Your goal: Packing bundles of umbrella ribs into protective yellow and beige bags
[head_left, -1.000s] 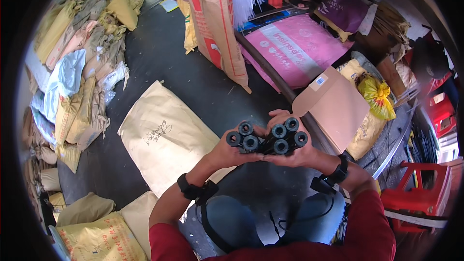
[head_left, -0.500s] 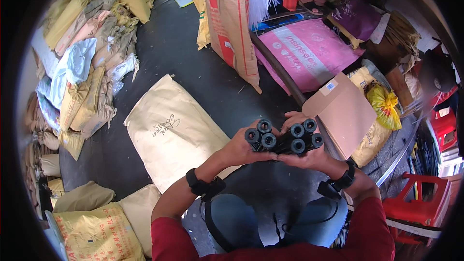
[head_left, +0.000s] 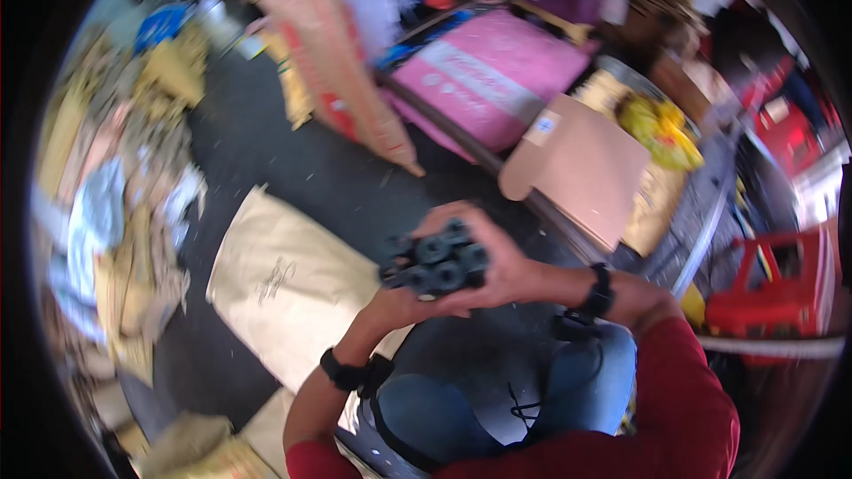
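Red short-sleeved shirt [head_left: 683, 390], blue trousers [head_left: 437, 410], black wristbands [head_left: 600, 291] (one per arm, boxy)

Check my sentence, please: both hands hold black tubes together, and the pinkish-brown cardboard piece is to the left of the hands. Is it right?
The side is wrong. The left hand and right hand do hold the black tubes, but the head view shows the pinkish-brown cardboard piece to their right, not left.

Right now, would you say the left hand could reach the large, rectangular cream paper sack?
Likely yes: the cream paper sack lies beside the left hand, though that hand holds black cylindrical pieces.
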The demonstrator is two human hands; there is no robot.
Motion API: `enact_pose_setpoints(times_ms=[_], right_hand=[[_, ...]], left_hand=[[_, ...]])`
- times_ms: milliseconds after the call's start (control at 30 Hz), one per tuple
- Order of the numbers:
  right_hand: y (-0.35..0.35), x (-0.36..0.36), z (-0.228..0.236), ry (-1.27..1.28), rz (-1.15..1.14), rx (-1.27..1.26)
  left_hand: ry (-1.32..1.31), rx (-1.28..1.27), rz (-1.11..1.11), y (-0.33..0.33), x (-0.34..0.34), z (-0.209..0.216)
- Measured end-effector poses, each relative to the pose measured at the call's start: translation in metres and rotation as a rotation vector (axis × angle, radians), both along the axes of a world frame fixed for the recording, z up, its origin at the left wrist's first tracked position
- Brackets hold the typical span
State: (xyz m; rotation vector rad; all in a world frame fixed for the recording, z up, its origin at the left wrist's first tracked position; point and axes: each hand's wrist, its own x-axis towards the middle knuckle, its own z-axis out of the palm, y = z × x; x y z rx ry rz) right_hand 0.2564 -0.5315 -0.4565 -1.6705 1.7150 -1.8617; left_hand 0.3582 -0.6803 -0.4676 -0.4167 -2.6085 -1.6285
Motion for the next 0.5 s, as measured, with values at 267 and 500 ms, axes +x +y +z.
enact_pose_setpoints(times_ms=[267, 500], right_hand=[[-0.02, 0.023, 0.003, -0.11, 0.113, 0.13], [-0.03, 0.046, 0.003, -0.233, 0.171, -0.019]], left_hand=[[-0.173, 0.081, 0.026, 0.009, -0.006, -0.005], [-0.166, 0.1, -0.023, 0.03, 0.007, 0.012]])
